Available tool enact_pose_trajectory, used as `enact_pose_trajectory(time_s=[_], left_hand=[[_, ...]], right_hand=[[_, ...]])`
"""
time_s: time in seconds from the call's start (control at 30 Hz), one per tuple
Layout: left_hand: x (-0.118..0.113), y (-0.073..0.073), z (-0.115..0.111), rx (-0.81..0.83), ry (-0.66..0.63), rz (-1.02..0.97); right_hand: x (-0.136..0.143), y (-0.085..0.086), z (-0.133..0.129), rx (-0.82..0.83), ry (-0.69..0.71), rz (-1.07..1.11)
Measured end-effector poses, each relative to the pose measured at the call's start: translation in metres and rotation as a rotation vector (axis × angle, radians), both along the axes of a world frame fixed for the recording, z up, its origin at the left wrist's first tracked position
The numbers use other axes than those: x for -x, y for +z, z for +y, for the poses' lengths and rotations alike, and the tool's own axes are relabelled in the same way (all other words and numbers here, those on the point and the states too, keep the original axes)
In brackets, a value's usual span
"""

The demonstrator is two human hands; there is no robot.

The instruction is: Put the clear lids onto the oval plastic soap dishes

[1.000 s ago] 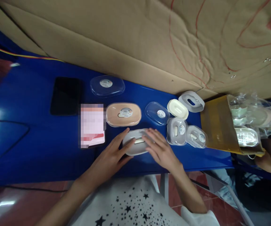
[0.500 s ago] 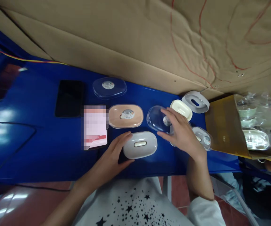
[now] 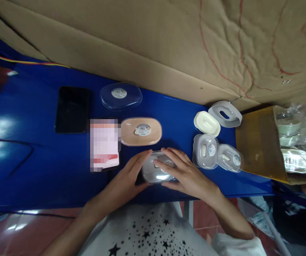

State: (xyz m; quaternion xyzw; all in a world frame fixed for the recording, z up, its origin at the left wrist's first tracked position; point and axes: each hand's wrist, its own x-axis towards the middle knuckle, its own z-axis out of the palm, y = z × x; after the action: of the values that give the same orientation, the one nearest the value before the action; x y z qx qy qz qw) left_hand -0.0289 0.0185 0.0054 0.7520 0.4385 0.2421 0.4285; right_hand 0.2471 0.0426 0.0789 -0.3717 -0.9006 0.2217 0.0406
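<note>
A grey oval dish (image 3: 150, 170) with a clear labelled lid over it lies on the blue table near the front edge. My left hand (image 3: 131, 170) grips its left end between thumb and fingers. My right hand (image 3: 182, 170) is on the clear lid at the dish's right side, fingers across the top and thumb at the near edge, partly hiding the label. Just behind them sits a peach dish (image 3: 129, 132) with a clear lid and a round label.
Left are a lit phone (image 3: 105, 145) and a dark device (image 3: 72, 109). A clear lid (image 3: 121, 97) lies behind. Right are a cream tray (image 3: 207, 123), a grey holder (image 3: 226, 113), lidded dishes (image 3: 205, 151) and a carton (image 3: 261, 142) of wrapped dishes.
My right hand has brought the clear lid left and down onto the grey dish. My left hand still holds the dish's left end. The lidded dishes on the right are now uncovered.
</note>
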Motion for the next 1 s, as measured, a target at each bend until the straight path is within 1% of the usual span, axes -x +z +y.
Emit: enact_pose_trajectory(time_s=[0.1, 0.2, 0.27, 0.4, 0.43, 0.47, 0.5, 0.57, 0.63, 0.67, 0.73, 0.77, 0.8, 0.83, 0.87, 0.93, 0.97, 1.0], left_hand=[[0.001, 0.001, 0.001, 0.028, -0.024, 0.008], [0.001, 0.003, 0.001, -0.017, -0.045, 0.009], [0.000, 0.007, 0.000, -0.127, -0.014, 0.003], [-0.001, 0.024, 0.002, -0.396, 0.182, -0.067], [-0.001, 0.029, 0.003, -0.442, 0.223, -0.088], [-0.001, 0.033, 0.004, -0.482, 0.251, -0.103], [-0.001, 0.036, 0.005, -0.518, 0.264, -0.111], [0.002, 0.039, 0.007, -0.579, 0.256, -0.098], [0.009, 0.041, 0.008, -0.633, 0.246, -0.047], [0.015, 0.042, 0.010, -0.663, 0.252, -0.002], [0.028, 0.045, 0.020, -0.726, 0.312, 0.118], [0.036, 0.048, 0.029, -0.754, 0.348, 0.180], [0.043, 0.052, 0.041, -0.763, 0.394, 0.238], [0.050, 0.057, 0.056, -0.760, 0.410, 0.244], [0.056, 0.062, 0.074, -0.712, 0.419, 0.263], [0.065, 0.070, 0.113, -0.613, 0.397, 0.394], [0.069, 0.071, 0.133, -0.587, 0.364, 0.463], [0.072, 0.072, 0.153, -0.560, 0.295, 0.515]], right_hand=[[-0.003, -0.012, -0.007, -0.030, -0.019, 0.040], [-0.003, -0.025, -0.022, -0.091, -0.085, 0.071], [0.000, -0.031, -0.035, -0.161, -0.206, 0.039], [0.010, -0.035, -0.059, -0.296, -0.571, -0.122], [0.011, -0.034, -0.061, -0.308, -0.634, -0.149], [0.011, -0.031, -0.060, -0.308, -0.668, -0.159], [0.008, -0.027, -0.057, -0.301, -0.672, -0.151], [-0.005, -0.016, -0.042, -0.287, -0.635, -0.095], [-0.029, -0.004, -0.017, -0.297, -0.606, -0.038], [-0.044, 0.001, -0.002, -0.306, -0.621, -0.032], [-0.073, 0.009, 0.032, -0.290, -0.687, -0.103], [-0.086, 0.010, 0.049, -0.227, -0.712, -0.180], [-0.096, 0.010, 0.065, -0.151, -0.714, -0.260], [-0.104, 0.008, 0.079, -0.115, -0.722, -0.296], [-0.110, 0.006, 0.091, -0.085, -0.721, -0.325], [-0.114, 0.001, 0.109, -0.067, -0.711, -0.338], [-0.114, -0.002, 0.115, -0.060, -0.701, -0.339], [-0.113, -0.004, 0.120, -0.052, -0.689, -0.339]])
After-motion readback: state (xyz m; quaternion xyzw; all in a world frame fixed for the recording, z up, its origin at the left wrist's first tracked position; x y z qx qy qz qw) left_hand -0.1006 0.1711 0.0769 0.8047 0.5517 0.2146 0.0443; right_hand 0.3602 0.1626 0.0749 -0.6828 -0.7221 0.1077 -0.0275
